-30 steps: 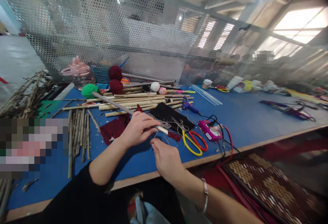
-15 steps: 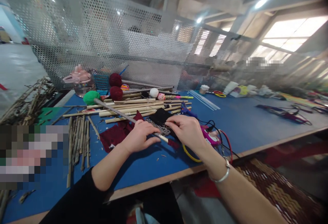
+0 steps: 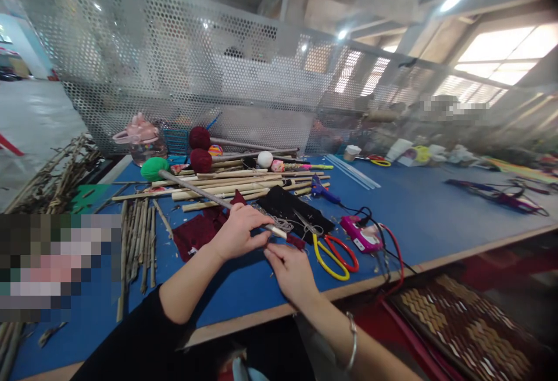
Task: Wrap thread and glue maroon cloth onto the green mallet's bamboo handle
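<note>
My left hand (image 3: 244,230) grips a stick (image 3: 192,187) wrapped in grey yarn, with a green ball (image 3: 154,169) at its far end and a bare pale section and dark red tip at the near end. My right hand (image 3: 292,270) is just below the stick, its thumb and fingertips pinched close to my left fingers; what they hold, if anything, is too small to make out. Loose grey yarn (image 3: 281,222) lies behind the stick, beside black cloth (image 3: 283,201). Dark red cloth (image 3: 192,233) lies under the stick. Scissors (image 3: 331,259) with yellow and red handles rest right of my right hand.
Pale sticks (image 3: 226,186) lie behind my hands; twigs (image 3: 138,236) lie to the left. A blue glue gun (image 3: 323,189) and a magenta power strip (image 3: 361,233) with cables are to the right. Dark red balls (image 3: 201,161) stand near the perforated metal screen (image 3: 261,79).
My right hand has moved down and left from above the yarn to below the stick, uncovering the scissors. My left hand keeps its grip on the stick.
</note>
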### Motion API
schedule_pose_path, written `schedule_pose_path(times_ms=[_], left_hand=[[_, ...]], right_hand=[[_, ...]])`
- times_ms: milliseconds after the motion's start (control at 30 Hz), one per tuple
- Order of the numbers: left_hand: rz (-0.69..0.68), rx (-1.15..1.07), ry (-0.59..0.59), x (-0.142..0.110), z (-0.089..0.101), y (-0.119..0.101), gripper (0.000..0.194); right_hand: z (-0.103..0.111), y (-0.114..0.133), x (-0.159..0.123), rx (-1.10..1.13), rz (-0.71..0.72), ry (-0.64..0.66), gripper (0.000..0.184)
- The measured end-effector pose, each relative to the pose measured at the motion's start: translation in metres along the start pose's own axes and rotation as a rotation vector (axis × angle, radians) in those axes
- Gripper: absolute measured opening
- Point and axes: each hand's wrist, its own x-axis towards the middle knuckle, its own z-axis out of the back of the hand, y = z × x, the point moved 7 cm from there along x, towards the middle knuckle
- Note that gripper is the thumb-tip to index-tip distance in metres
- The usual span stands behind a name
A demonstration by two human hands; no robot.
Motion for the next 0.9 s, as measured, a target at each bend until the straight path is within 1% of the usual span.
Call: schedule_pose_path(times_ms=[100,200,267,333,433,500,533,633,700,767,833,900], left_hand=[[-0.006,0.011,0.022,-0.001,-0.004,0.003,0.023],[-0.011,0.026,0.048,-0.002,-0.005,0.002,0.025],[-0.005,0.029,0.062,-0.002,-0.004,0.001,0.026],[-0.001,0.027,0.078,-0.002,-0.004,-0.001,0.026],[-0.003,0.020,0.102,-0.002,-0.004,-0.004,0.026],[-0.001,0.012,0.098,-0.003,-0.004,-0.006,0.026],[0.001,0.007,0.092,-0.003,-0.003,-0.006,0.026],[0.005,0.001,0.066,-0.003,-0.003,-0.006,0.022],[0.005,0.000,0.050,-0.003,-0.003,-0.005,0.020],[0.017,0.001,0.030,-0.003,-0.003,-0.003,0.020],[0.041,0.005,0.007,-0.003,-0.002,0.001,0.022],[0.057,0.010,-0.009,-0.001,-0.002,0.004,0.028]], right_hand=[[0.010,0.034,-0.011,-0.182,0.123,-0.033,0.026],[0.034,0.057,-0.002,-0.325,0.199,-0.046,0.025],[0.053,0.063,0.009,-0.385,0.222,-0.070,0.024],[0.067,0.062,0.021,-0.425,0.220,-0.086,0.022],[0.076,0.051,0.039,-0.407,0.188,-0.077,0.019],[0.074,0.036,0.051,-0.303,0.132,-0.050,0.015],[0.070,0.025,0.057,-0.221,0.081,-0.024,0.014],[0.051,-0.009,0.068,0.057,-0.103,0.100,0.015],[0.037,-0.026,0.069,0.178,-0.176,0.162,0.020],[0.028,-0.036,0.064,0.232,-0.190,0.182,0.024],[0.020,-0.037,0.055,0.256,-0.138,0.194,0.027],[0.014,-0.031,0.041,0.249,-0.074,0.130,0.027]])
